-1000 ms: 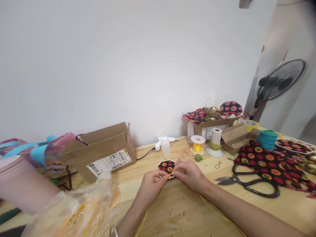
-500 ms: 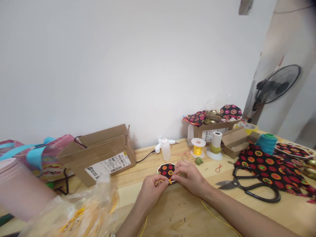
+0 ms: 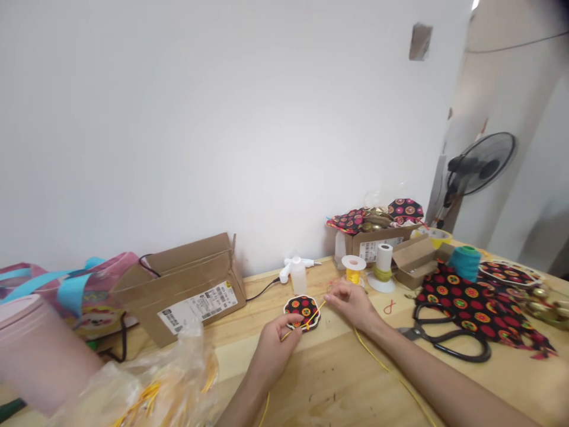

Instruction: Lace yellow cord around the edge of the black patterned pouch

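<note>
A patterned fabric piece (image 3: 297, 306) with a scalloped white edge lies on the wooden table, black with red, orange and green round motifs. My left hand (image 3: 276, 344) is closed at its lower left edge, pinching a yellow cord (image 3: 316, 311) there. To the right of the piece, my right hand (image 3: 351, 301) pinches the same cord, which runs taut across the fabric between both hands. Loose lengths of cord trail down past each wrist. A small yellow knot or loop shows near the lower edge of the piece.
Black-handled scissors (image 3: 462, 344) and patterned cloth (image 3: 480, 302) lie right. Cord spools, including a yellow one (image 3: 353, 270), and a small bottle (image 3: 298, 279) stand behind. At left are a cardboard box (image 3: 186, 284), a plastic bag (image 3: 178, 379) and a pink cylinder (image 3: 40, 350).
My right hand has moved away to the right from the fabric piece, drawing the cord out straight. My left hand stays at the piece's edge. The camera view has shifted slightly.
</note>
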Tool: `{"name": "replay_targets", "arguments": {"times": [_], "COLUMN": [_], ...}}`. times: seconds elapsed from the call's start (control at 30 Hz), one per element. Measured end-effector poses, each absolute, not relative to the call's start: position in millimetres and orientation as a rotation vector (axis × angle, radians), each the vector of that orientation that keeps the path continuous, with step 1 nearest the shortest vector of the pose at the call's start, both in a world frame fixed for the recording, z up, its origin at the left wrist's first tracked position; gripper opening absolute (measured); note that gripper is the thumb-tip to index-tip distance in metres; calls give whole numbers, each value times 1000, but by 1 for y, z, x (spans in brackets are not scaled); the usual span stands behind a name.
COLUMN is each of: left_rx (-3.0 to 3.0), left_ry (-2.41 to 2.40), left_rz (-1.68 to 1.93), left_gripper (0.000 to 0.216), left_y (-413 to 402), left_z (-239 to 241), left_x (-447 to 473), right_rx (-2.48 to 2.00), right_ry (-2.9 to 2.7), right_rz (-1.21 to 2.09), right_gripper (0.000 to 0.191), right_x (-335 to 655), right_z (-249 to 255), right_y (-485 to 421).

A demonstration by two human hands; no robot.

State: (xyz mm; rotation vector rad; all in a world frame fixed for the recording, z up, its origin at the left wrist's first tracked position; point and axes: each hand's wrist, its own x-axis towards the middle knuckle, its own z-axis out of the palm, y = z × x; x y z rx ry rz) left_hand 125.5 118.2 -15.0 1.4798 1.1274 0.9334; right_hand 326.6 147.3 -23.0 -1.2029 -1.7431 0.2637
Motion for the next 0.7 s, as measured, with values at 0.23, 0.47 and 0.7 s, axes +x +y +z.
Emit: {"name": "replay_targets", "arguments": {"times": [0.23,0.47,0.7], "left_rx": [1425,1469,1519], "left_ry": [994,921,939], "left_rz": [927,903,878], "left_gripper": [53,54,54], "left_y": [120,119,116], "left_z": [-13,-13,-8], "left_x": [125,126,126], "right_rx": [-1190,-1082,-980], "right_ry": [-1800,-2065,-2082], "right_rz": [58,-81,-92], "right_gripper": [15,14,17], "right_x": [317,304,286], "right_z": [-17,-5,11], "right_y": [139,120,122]}}
